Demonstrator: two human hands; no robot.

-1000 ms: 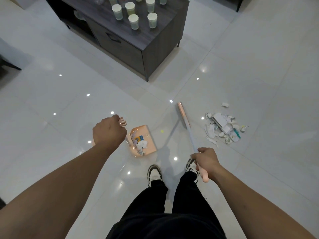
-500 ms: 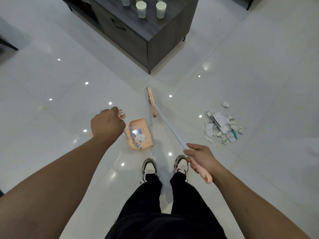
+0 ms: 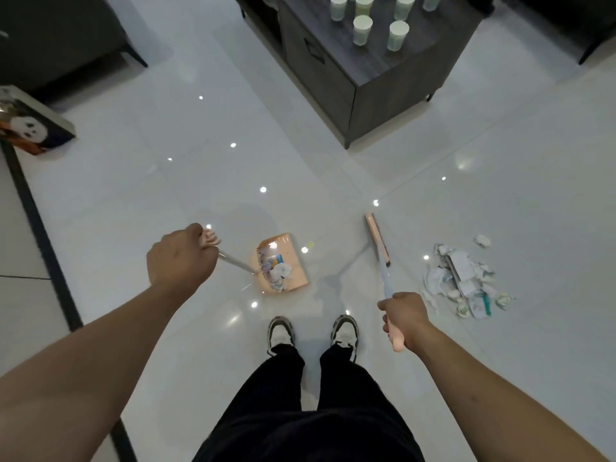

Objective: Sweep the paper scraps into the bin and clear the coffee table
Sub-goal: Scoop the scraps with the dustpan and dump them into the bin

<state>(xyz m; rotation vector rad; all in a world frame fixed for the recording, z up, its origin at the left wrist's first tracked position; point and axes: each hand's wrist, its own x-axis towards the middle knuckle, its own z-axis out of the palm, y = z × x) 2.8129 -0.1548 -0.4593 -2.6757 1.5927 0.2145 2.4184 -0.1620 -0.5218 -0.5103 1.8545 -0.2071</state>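
Since half a second ago the broom point(image 3: 376, 240) head has swung right, from beside the dustpan point(image 3: 283, 265) to between it and the paper scraps point(image 3: 461, 281) heaped on the floor. Right hand point(image 3: 405, 316) has a closed grip on the broom handle; left hand point(image 3: 180, 258) grips the dustpan handle, some scraps already in the pan. Paper cups point(image 3: 361, 30) stand on the dark surface point(image 3: 416, 55).
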